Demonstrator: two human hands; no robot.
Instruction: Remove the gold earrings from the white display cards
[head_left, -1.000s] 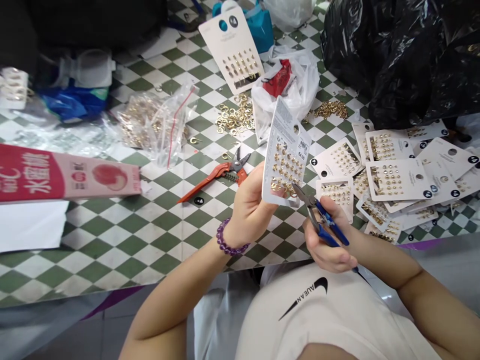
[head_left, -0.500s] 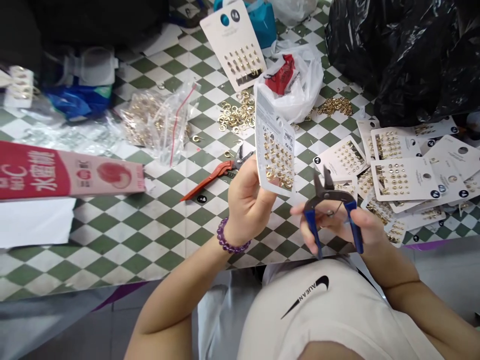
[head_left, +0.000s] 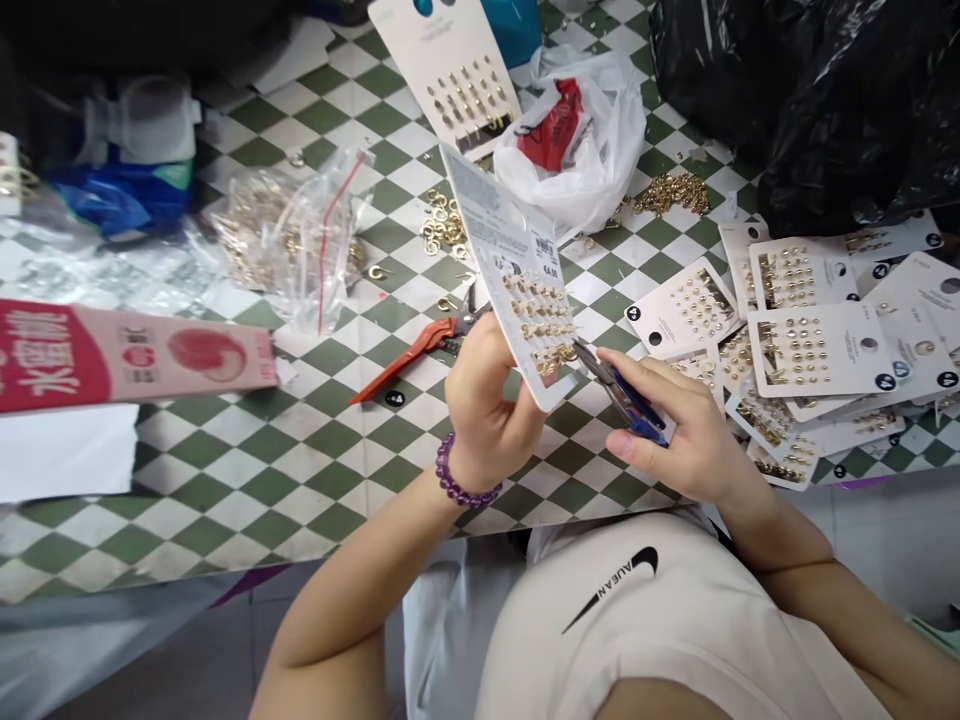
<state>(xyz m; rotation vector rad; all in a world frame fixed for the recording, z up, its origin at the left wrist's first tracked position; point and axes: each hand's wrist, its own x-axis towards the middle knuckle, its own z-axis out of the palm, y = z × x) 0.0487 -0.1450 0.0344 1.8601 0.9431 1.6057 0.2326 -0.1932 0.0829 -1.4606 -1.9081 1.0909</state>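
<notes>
A white earring card [head_left: 499, 225] with rows of gold pieces is tilted up in my left hand [head_left: 491, 405], its printed back facing me. The fingers pinch its lower edge, and a purple bead bracelet circles the wrist. My right hand [head_left: 675, 420] is wrapped round blue-handled pliers [head_left: 626, 400], whose jaw tips reach the gold pieces near the card's lower right edge. Whether the tips grip a piece cannot be made out. Behind my left hand, orange-handled pliers [head_left: 412, 360] lie on the checkered table [head_left: 322, 490].
Stacked earring cards [head_left: 817, 350] lie at the right, below a black plastic bag [head_left: 817, 120]. Further back are a white bag [head_left: 600, 180], gold clasps [head_left: 442, 225] and another card [head_left: 450, 60]. A pink box [head_left: 187, 355] and a clear bag of gold parts [head_left: 262, 235] lie left.
My right hand has turned and moved left, bringing the pliers to the card, and their spread handles have closed. The card now tilts further left, showing more of its back.
</notes>
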